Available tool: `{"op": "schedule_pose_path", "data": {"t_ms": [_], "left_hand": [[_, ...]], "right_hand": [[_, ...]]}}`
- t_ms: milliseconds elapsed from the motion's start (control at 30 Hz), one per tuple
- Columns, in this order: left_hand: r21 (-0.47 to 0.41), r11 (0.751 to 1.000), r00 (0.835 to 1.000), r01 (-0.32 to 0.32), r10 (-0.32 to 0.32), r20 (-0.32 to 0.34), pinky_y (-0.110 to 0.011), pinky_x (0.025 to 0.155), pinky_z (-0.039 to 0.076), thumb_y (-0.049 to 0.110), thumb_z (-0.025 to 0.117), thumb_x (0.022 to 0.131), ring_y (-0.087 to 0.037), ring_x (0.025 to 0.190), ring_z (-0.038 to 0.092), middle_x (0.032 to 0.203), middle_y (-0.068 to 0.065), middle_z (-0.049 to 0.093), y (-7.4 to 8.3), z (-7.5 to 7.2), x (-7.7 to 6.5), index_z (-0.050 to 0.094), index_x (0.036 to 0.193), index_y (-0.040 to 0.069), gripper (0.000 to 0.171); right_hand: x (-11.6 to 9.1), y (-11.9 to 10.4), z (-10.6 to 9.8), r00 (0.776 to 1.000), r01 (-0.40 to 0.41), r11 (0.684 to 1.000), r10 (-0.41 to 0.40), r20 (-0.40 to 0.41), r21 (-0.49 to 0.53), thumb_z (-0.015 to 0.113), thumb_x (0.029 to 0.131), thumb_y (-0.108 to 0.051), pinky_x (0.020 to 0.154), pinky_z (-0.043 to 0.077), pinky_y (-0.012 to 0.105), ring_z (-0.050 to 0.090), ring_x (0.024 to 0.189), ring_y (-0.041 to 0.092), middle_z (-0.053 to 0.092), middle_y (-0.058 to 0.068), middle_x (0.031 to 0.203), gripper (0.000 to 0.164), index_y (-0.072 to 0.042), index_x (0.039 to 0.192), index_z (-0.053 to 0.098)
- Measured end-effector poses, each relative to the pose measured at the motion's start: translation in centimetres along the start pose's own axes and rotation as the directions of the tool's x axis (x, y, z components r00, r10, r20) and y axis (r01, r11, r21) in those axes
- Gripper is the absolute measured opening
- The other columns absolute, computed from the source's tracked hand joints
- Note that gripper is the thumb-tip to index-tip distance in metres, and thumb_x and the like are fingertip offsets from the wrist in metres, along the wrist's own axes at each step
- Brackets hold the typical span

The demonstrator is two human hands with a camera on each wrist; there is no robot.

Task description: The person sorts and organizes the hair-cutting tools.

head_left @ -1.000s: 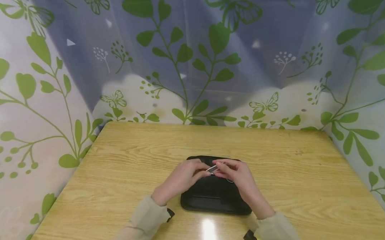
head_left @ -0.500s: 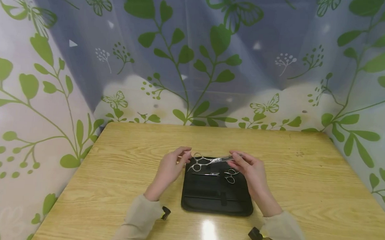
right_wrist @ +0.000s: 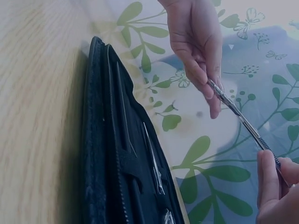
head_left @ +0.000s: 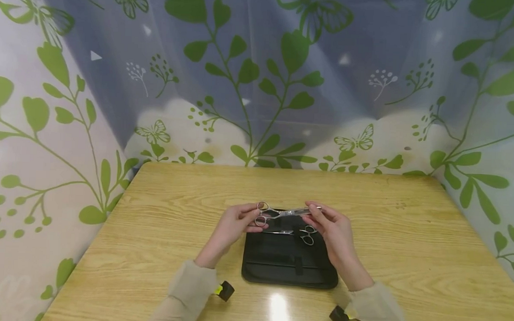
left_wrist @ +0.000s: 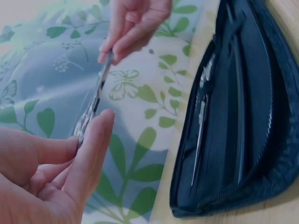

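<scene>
Crosswise, scissors (head_left: 289, 213) span gap: left fingers (left_wrist: 93, 151) pinch handle loops (head_left: 266, 221), right fingers (right_wrist: 268, 175) pinch blades (head_left: 300, 212).

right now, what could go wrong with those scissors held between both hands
The right hand pinches the scissors by the blades, so it could get nicked if they open. The left hand pinches just the loops; a slip might drop the scissors onto the other pair in the black case.
</scene>
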State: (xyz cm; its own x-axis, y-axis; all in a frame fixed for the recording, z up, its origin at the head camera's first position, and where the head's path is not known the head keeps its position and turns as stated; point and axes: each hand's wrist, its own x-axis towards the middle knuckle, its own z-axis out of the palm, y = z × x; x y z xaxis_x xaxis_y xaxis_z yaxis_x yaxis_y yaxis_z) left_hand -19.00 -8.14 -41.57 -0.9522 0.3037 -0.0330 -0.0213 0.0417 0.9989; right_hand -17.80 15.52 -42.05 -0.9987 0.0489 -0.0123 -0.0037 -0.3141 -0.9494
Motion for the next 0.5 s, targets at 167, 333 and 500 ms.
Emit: {"op": "schedule_pose_path", "data": {"t_ms": [167, 333, 500], "left_hand": [[-0.059, 0.998, 0.999, 0.006, -0.009, -0.039, -0.027, 0.074, 0.056, 0.012, 0.056, 0.091, -0.025, 0.086, 0.066, 0.11, -0.023, 0.066, 0.1, -0.2, 0.0, 0.054, 0.126, 0.001, 0.037], [-0.041, 0.999, 0.998, -0.028, 0.026, -0.058, -0.028, 0.073, 0.056, 0.012, 0.059, 0.089, -0.025, 0.085, 0.066, 0.108, -0.022, 0.067, 0.3, -0.2, -0.1, 0.054, 0.126, 0.004, 0.038], [-0.034, 0.999, 0.994, -0.029, 0.025, -0.105, -0.033, 0.074, 0.056, 0.008, 0.058, 0.089, -0.025, 0.082, 0.067, 0.104, -0.023, 0.068, 0.2, -0.3, 0.0, 0.055, 0.125, 0.004, 0.037]], "right_hand": [[0.2, 0.4, -0.1, 1.0, 0.0, 0.999, 0.001, 0.022, -0.04, 0.064, 0.085, -0.02, 0.083, 0.052, 0.028, 0.065, 0.091, 0.02, 0.065, 0.002, 0.11, 0.049, 0.01, 0.123, 0.053], [1.0, 1.8, -1.1, 0.997, 0.057, 0.997, -0.053, 0.065, -0.057, 0.065, 0.086, -0.021, 0.08, 0.054, 0.028, 0.064, 0.093, 0.022, 0.064, 0.009, 0.115, 0.04, 0.003, 0.118, 0.061], [0.4, 0.5, -0.9, 0.99, 0.079, 0.976, -0.054, 0.13, -0.204, 0.063, 0.087, -0.026, 0.083, 0.053, 0.031, 0.061, 0.1, 0.028, 0.063, 0.011, 0.118, 0.044, 0.001, 0.121, 0.059]]}}
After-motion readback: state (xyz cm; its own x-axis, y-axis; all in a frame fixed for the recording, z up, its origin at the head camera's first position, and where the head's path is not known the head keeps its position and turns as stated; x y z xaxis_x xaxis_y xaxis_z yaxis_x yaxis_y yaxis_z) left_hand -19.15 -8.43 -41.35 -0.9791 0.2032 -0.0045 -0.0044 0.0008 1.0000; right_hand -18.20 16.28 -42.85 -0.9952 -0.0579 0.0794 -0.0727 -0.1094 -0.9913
